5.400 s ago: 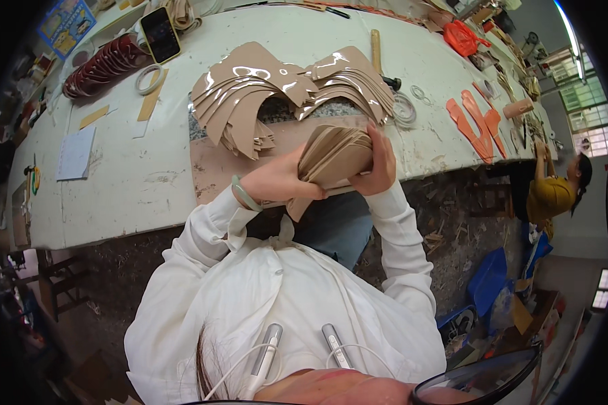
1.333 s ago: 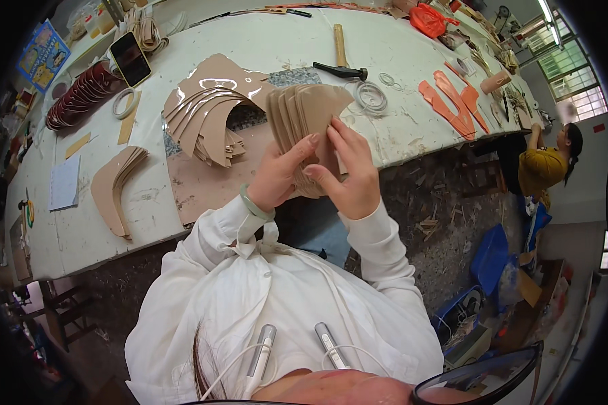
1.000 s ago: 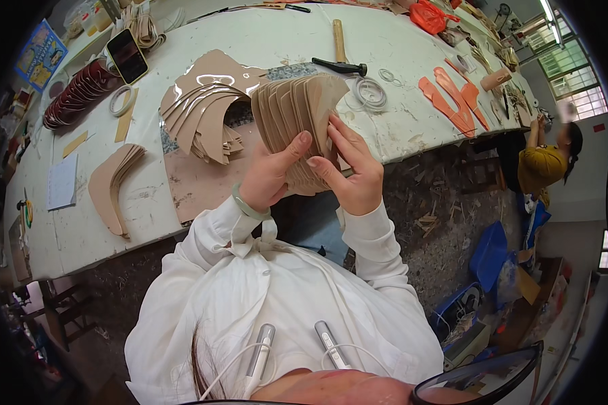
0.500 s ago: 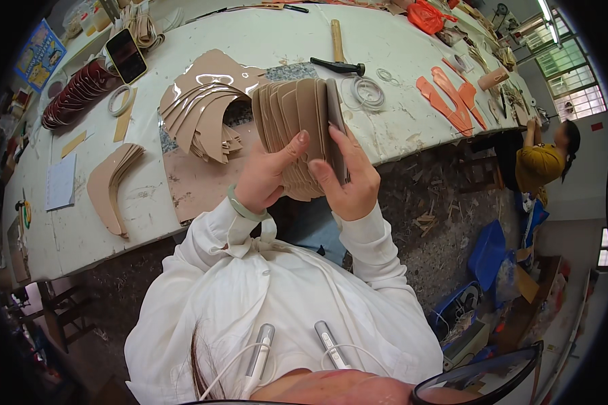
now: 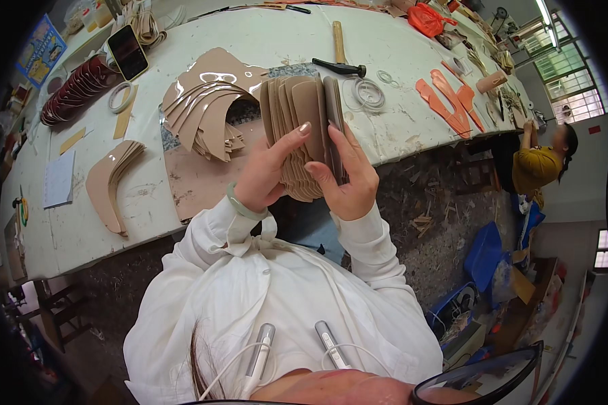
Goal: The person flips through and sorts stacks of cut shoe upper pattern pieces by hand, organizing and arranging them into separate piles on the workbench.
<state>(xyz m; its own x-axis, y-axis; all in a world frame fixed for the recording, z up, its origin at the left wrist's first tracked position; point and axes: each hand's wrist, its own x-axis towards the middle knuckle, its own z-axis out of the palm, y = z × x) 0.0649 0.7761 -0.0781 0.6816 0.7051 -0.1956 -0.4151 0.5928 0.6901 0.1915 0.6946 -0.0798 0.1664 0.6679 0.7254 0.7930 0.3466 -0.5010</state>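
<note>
A thick stack of brown leather-like cut pieces point(image 5: 297, 101) is held up between my hands at the table's near edge. My left hand point(image 5: 263, 169) grips its left side, thumb lying across the front of the pieces. On the right side, my right hand point(image 5: 351, 179) has its fingers behind the outermost greyish pieces point(image 5: 334, 121) and its thumb in front. Just left of the stack, glossy beige curved pieces point(image 5: 203, 101) lie fanned over a speckled slab point(image 5: 284, 69) and a brown board point(image 5: 192, 175). Farther left rests a smaller pile of matching curved pieces point(image 5: 108, 185).
A hammer point(image 5: 338, 50), a coil of clear tubing point(image 5: 368, 94) and orange cut shapes point(image 5: 446, 101) lie beyond and right. At the left are a phone point(image 5: 127, 52), a dark red roll point(image 5: 81, 98) and a notepad point(image 5: 59, 179). Another person point(image 5: 540, 162) works at far right.
The stack's left edge has moved slightly right, so the pieces sit closer together. My right thumb has shifted a little left; both hands keep their hold.
</note>
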